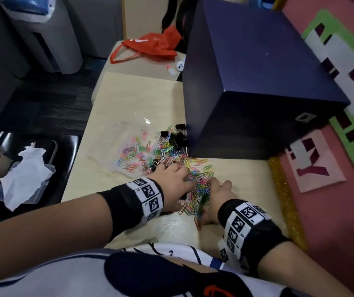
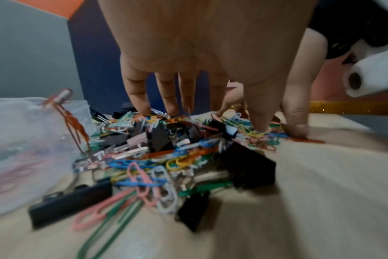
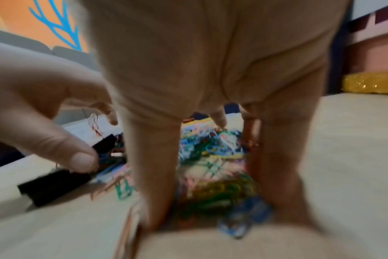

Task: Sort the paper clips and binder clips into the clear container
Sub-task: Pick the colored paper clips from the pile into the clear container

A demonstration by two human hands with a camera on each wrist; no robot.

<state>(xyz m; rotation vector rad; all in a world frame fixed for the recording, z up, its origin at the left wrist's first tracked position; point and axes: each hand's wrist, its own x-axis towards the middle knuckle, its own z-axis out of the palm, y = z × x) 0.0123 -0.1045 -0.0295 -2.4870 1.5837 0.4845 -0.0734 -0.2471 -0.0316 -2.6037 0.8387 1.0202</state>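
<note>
A heap of coloured paper clips (image 1: pixel 199 185) (image 2: pixel 155 166) (image 3: pixel 213 163) lies on the pale table (image 1: pixel 129 99), mixed with black binder clips (image 1: pixel 177 138) (image 2: pixel 71 201) (image 3: pixel 53 185). My left hand (image 1: pixel 171 183) (image 2: pixel 184 98) stands over the heap's left side, straight fingers down on the clips. My right hand (image 1: pixel 216 194) (image 3: pixel 210 98) is at the heap's right side, fingers spread and touching down among the clips. A clear plastic bag (image 1: pixel 126 142) (image 2: pixel 22 140) holding more clips lies left of the heap. The clear container (image 1: pixel 50 168) sits off the table on a black seat, tissue inside.
A tall dark blue box (image 1: pixel 257 82) stands right behind the heap. A red bag (image 1: pixel 150 46) and a small glue bottle (image 1: pixel 171 70) lie at the far end. A yellow glitter strip (image 1: pixel 287 202) lines the table's right edge.
</note>
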